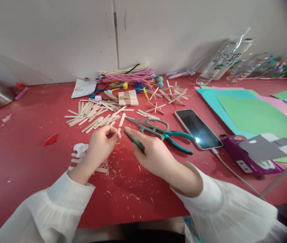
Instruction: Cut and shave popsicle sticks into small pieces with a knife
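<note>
My left hand (103,141) pinches a wooden craft stick (122,120) between thumb and fingers, its upper end pointing up and away. Closed around a craft knife (138,144) with a green and black handle is my right hand (156,156). The forefinger lies along the knife, and its dark tip is close to the stick; whether they touch I cannot tell. Pale wood shavings (111,168) are scattered on the red table (143,195) below. Beside my left wrist lie a crumpled white tissue (80,149) and several craft sticks (100,169), partly hidden by the arm.
Beyond my hands are a heap of craft sticks (89,113), scissors (155,127), teal-handled pliers (178,140) and crossed sticks (175,94). Pipe cleaners (128,76) lie at the back. To the right are a phone (199,128), coloured paper (249,111) and a purple power strip (244,157) with cables.
</note>
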